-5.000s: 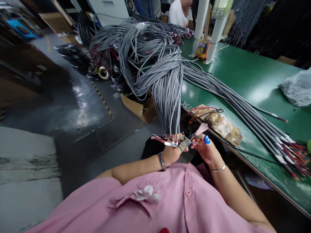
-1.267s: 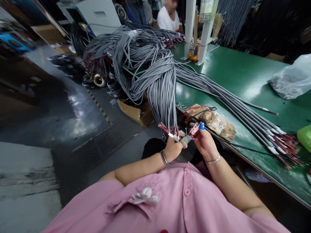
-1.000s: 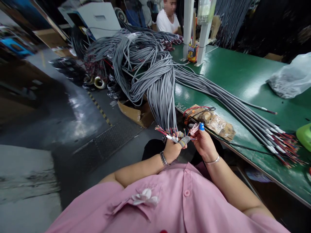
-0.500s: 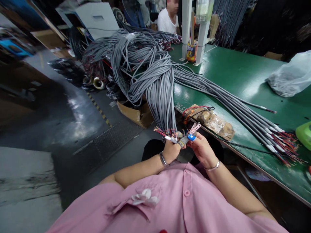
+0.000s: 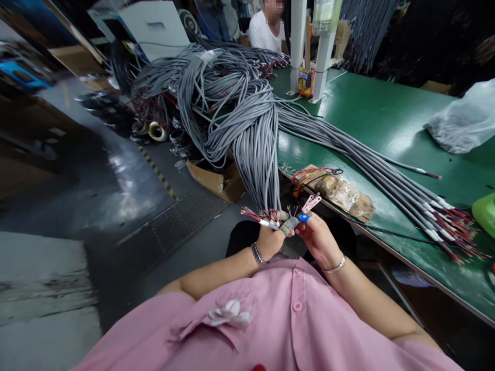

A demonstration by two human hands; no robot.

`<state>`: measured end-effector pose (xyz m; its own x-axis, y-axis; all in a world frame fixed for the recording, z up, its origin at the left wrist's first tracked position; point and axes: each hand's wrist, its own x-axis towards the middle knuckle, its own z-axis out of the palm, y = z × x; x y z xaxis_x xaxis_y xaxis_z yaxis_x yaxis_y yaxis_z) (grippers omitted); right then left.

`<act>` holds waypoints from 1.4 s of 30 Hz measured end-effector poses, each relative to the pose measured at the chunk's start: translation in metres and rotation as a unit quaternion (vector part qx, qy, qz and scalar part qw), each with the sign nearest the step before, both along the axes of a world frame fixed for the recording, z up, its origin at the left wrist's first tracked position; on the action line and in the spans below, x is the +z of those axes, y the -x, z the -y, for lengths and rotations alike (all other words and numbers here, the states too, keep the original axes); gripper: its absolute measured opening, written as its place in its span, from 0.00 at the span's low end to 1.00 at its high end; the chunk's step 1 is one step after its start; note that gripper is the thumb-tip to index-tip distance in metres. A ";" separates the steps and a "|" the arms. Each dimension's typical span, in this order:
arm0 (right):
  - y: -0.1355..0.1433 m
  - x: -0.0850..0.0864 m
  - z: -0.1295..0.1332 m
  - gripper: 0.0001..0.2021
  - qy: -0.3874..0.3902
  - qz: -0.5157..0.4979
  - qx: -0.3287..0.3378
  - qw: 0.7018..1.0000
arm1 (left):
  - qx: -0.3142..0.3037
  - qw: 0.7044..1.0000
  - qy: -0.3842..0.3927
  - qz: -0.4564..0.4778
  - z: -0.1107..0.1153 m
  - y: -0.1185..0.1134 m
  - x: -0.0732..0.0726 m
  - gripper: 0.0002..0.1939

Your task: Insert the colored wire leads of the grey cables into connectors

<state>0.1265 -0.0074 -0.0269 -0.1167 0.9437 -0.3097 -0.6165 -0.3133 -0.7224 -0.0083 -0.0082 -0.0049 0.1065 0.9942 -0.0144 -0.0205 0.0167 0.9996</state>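
My left hand (image 5: 271,241), with grey covers on its thumb and finger, is closed around grey cables (image 5: 260,178) near their stripped ends. Coloured wires (image 5: 250,213) and white sleeve ends stick out on its left side. My right hand (image 5: 320,239) meets it, its thumb in a blue cover (image 5: 303,218) and its fingers pinched together at thin coloured wires (image 5: 293,210). The exact grip between the fingertips is hidden. Just above the right thumb is a pink clip (image 5: 311,203); whether the hand touches it I cannot tell.
A large heap of grey cables (image 5: 216,77) hangs over the left end of the green bench (image 5: 371,108). More cables (image 5: 371,170) lie to the right. A wooden block (image 5: 340,195) sits at the edge, a plastic bag (image 5: 464,121) far right. A person (image 5: 266,31) is behind.
The left thumb has shifted slightly right, toward the right hand's fingertips. The blue-covered right thumb has tipped down a little. Both hands stay close together.
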 end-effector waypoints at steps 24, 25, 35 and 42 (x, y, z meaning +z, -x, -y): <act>0.011 0.007 0.005 0.11 -0.046 0.047 -0.030 0.997 | -0.006 1.000 -0.004 -0.011 -0.002 0.003 -0.006 0.15; 0.012 0.007 0.005 0.11 -0.044 0.042 -0.029 0.998 | -0.007 1.000 -0.003 -0.009 -0.002 0.003 -0.006 0.15; -0.006 -0.005 0.004 0.10 -0.022 -0.048 0.038 0.998 | 0.017 0.995 0.009 0.094 -0.003 0.006 -0.009 0.15; -0.017 -0.001 -0.019 0.23 -0.030 -0.023 0.000 0.999 | 0.002 0.993 0.026 0.117 -0.004 0.002 -0.002 0.16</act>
